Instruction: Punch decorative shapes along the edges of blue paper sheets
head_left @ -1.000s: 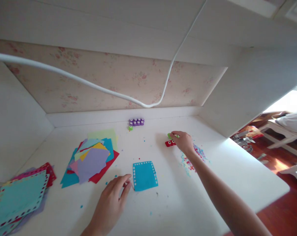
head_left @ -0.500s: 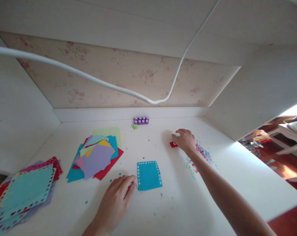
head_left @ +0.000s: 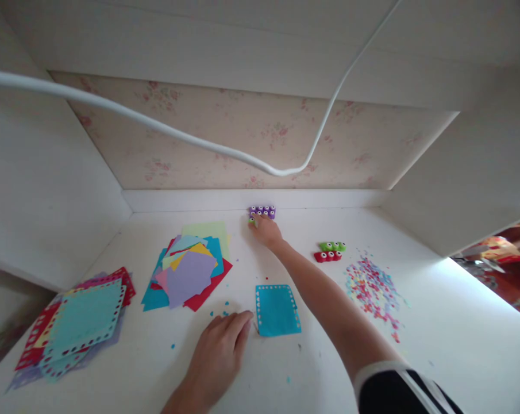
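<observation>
At the far left of the desk [head_left: 440, 351] lie punched sheets [head_left: 89, 316], then a pile of coloured paper [head_left: 193, 279]. The left hand [head_left: 219, 353] rests just beside the blue sheet [head_left: 278, 310], its grip too hidden for me to judge. The right hand [head_left: 268, 232] has just moved over to the lone green punch [head_left: 251, 221], clamped or not I can't tell; the work seems between tools. Red punches [head_left: 327, 257] now sit uncovered, left of the confetti [head_left: 374, 290].

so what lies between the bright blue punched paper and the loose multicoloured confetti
In the head view, the person's right forearm crosses between the paper and the confetti, over the white tabletop.
</observation>
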Available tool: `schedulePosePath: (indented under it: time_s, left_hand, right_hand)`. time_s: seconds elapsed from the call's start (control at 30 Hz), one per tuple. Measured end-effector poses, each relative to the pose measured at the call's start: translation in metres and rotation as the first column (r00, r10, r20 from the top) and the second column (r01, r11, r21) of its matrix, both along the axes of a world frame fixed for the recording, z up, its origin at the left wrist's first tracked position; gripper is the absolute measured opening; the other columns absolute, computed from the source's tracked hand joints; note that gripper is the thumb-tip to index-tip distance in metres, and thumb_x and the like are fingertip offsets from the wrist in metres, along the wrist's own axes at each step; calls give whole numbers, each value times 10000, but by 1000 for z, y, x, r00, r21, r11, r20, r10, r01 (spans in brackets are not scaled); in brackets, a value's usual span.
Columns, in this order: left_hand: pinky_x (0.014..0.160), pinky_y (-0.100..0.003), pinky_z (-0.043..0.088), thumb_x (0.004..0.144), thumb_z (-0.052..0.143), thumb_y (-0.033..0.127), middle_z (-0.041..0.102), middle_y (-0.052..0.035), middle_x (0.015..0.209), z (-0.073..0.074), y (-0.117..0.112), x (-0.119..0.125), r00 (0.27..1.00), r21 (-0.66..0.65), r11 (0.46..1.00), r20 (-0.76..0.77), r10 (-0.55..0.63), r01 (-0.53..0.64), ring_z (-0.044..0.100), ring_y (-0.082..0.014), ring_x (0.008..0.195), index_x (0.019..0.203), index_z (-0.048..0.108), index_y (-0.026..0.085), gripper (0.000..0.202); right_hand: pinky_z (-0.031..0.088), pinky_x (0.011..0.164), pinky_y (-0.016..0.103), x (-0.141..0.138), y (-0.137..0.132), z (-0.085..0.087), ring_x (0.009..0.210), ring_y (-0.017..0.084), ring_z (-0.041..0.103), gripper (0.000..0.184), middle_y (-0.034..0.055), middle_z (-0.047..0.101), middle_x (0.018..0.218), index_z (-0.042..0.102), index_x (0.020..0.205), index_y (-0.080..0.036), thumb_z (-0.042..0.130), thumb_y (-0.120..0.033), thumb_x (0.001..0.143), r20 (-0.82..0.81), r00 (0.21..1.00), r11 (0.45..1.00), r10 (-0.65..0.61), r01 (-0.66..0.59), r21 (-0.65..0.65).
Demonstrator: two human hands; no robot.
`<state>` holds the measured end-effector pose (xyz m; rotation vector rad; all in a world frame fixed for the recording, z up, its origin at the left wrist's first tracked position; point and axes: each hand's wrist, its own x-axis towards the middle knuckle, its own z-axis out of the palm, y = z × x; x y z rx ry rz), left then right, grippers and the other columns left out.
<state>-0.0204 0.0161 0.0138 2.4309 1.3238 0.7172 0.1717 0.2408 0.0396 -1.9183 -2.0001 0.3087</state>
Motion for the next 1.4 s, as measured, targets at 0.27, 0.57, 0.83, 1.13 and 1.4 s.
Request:
schedulePosePath:
  time_s: [0.27,0.57,0.83,1.13,1.4]
  left_hand:
    - [802,-397,572,1012,422,214,752,-45,969,1,6,-5,997,-11,997,-6,79,-79,717,-235,848,1098,667,237,261]
    - [916,-390,550,956,567,324,644,-96,1165,3,9,-10,978,27,987,145,150,-156,651,-254,1081,1224,588,200,296]
    - [945,-446,549,869,665,242,656,-99,1201,-11,8,0,997,-3,998,58,59,-59,645,-286,1089,1264,597,212,403]
    - [917,-400,560,935,596,202,693,-61,1134,-8,9,-2,991,-44,999,128,25,-19,667,-235,1038,1174,624,237,242]
    - [792,-319,594,909,649,227,728,-27,1020,-11,7,-3,976,-145,989,210,64,-33,716,-201,894,1192,629,260,286]
  right_hand:
    - [514,950,475,-14,3,11,1096,245,631,315,102,634,1245,599,1239,-160,597,-332,975,-91,995,999,35,-38,-33]
    - [548,890,279,0,-142,18,969,167,718,382,15,743,1115,621,1250,-243,692,-241,874,-368,826,885,427,-466,-18]
    - [488,1025,371,10,-206,2,1184,219,622,447,55,670,1278,565,1339,-264,656,-262,901,-339,821,881,459,-471,52]
    - [306,1160,584,65,-221,-33,1389,345,409,454,154,501,1467,599,1309,-188,605,-429,925,-64,977,976,202,-196,94]
    - [570,653,366,64,-222,-30,754,216,661,503,45,694,937,547,1265,-237,664,-516,863,-657,734,983,-170,84,-160]
